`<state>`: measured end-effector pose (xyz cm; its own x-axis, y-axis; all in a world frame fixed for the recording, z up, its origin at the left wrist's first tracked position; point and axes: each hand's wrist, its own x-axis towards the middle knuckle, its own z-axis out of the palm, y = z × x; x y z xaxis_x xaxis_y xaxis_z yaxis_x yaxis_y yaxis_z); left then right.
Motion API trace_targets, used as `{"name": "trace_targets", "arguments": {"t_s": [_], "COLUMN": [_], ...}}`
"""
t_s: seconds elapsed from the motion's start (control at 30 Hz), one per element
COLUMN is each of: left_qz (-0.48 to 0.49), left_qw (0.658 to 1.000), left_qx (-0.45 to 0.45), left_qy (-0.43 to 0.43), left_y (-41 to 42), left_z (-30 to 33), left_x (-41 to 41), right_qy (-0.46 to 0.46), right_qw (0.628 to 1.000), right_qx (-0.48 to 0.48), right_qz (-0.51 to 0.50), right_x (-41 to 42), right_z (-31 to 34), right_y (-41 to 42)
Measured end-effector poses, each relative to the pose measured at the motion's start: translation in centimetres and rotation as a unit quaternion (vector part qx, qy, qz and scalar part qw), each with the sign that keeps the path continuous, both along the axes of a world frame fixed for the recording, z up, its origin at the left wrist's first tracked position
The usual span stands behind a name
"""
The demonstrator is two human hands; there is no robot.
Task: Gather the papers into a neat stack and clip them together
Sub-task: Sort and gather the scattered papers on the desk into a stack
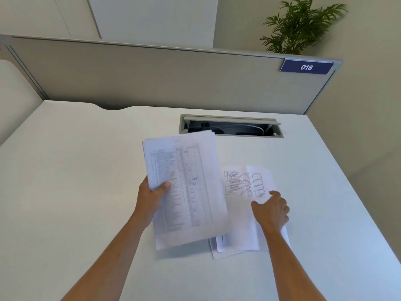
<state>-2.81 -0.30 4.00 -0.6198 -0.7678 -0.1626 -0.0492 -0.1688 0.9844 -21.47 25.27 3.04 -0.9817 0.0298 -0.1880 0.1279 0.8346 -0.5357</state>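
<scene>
My left hand (153, 195) grips a bundle of printed papers (186, 187) by its left edge, thumb on top, and holds it lifted above the white desk (76, 170). The sheets carry a printed table and look blurred. To the right, several loose papers (243, 192) lie overlapping and askew on the desk. My right hand (271, 210) rests on these loose papers with its fingers spread, palm down. No clip shows in the view.
An open cable tray slot (231, 126) is cut into the desk behind the papers. A grey partition (152, 77) with a blue sign reading 018 (306, 67) closes the back. A potted plant (301, 27) stands beyond it.
</scene>
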Motion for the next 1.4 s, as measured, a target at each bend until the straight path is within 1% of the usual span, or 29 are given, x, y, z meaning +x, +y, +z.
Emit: {"name": "trace_targets", "arguments": {"t_s": [0.07,0.17,0.37,0.43,0.7,0.83,0.97,1.07,1.2,1.3,1.4], "left_qz": [-0.007,-0.019,-0.004,-0.002,-0.007,-0.004,-0.009,-0.008,-0.008,-0.012,-0.017], "left_qw": [0.999,0.995,0.984,0.982,0.980,0.980,0.979,0.979,0.979,0.979,0.979], "left_qx": [0.031,0.049,0.064,0.060,0.057,0.053,0.051,0.053,0.057,0.059,0.060], "left_qy": [-0.032,-0.086,-0.166,-0.180,-0.190,-0.190,-0.195,-0.199,-0.196,-0.194,-0.194], "left_y": [-0.2,-0.5,-1.0,-1.2,-1.2,-1.1,-1.1,-1.1,-1.1,-1.2,-1.3], "left_z": [-1.3,-3.1,-5.4,-5.7,-6.1,-6.0,-6.0,-6.0,-6.1,-6.1,-6.1], "left_x": [0.5,1.1,1.8,1.8,1.8,1.8,1.8,1.9,2.0,2.1,2.1], "right_qy": [-0.041,-0.083,-0.078,-0.079,-0.077,-0.082,-0.115,-0.128,-0.147,-0.148,-0.094], "right_qw": [0.998,0.991,0.983,0.983,0.993,0.996,0.993,0.989,0.977,0.977,0.986], "right_qx": [0.051,0.100,0.163,0.167,0.089,0.045,-0.027,-0.071,-0.154,-0.148,-0.112], "right_qz": [-0.013,-0.010,0.019,0.025,0.030,0.014,-0.024,-0.002,0.017,0.049,0.075], "right_x": [-0.3,-0.4,-0.5,-0.6,-0.8,-0.5,-0.8,-1.4,-2.2,-2.8,-3.3], "right_z": [-0.6,-1.2,-1.4,-1.4,-1.6,-1.6,-1.5,-1.5,-0.8,-0.1,1.5], "right_y": [1.5,2.5,2.3,2.3,1.7,1.7,2.1,2.5,3.0,3.3,3.1]}}
